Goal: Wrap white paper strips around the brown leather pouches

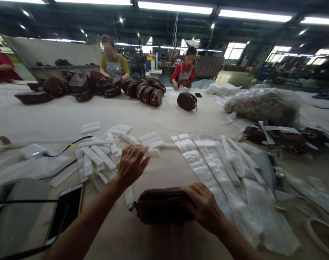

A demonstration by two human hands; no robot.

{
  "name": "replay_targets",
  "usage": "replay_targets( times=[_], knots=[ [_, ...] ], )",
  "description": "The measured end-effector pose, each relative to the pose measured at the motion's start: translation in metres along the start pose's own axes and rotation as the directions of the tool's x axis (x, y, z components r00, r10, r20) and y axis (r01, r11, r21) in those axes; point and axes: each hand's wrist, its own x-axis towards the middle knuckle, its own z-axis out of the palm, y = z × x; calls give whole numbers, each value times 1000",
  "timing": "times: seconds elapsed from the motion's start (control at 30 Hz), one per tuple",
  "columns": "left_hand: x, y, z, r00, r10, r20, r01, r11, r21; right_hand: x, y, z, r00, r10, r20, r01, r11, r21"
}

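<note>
A dark brown leather pouch (161, 206) lies on the cream table (167, 119) right in front of me. My right hand (204, 204) curls over its right end and grips it. My left hand (131, 164) reaches forward over a heap of white padded strips (99, 159), and its fingers close on one white strip (152, 153) at the heap's right edge. Another white strip (129, 196) sticks out by the pouch's left end.
Flat white wrappers (221, 169) spread to the right. A phone (65, 213) and a black cable (64, 150) lie at the left. Several brown bags (145, 93) sit across the table near two seated people; a plastic-wrapped bundle (262, 103) and strapped bags (278, 137) are at the right.
</note>
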Motion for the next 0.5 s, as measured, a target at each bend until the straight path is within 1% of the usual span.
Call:
replay_targets(
  times=[0.03,0.07,0.1,0.17,0.23,0.27,0.4,0.5],
  knots=[
    [-1,16,-14,992,99,-83,-102,994,-34,0,0,1,1000,7,0,-7,1000,4],
    [-3,31,-26,971,196,-135,-207,976,-69,-1,0,2,1000,13,-14,-13,1000,9],
    [-7,46,-36,957,248,-151,-265,958,-107,-2,0,3,999,24,-45,-23,1000,15],
    [-17,70,-47,946,300,-123,-318,934,-165,-4,1,5,988,67,-142,-61,997,44],
    [-27,85,-46,945,316,-83,-327,923,-205,-6,4,4,969,122,-215,-99,988,116],
    [-31,89,-43,946,315,-78,-324,921,-217,-7,5,3,965,145,-218,-109,980,168],
    [-34,96,-34,956,275,-104,-292,926,-238,-9,10,-2,978,176,-113,-118,911,395],
    [-32,98,-37,961,273,-50,-276,927,-253,-9,13,-5,972,219,-82,-147,846,512]
  ],
)
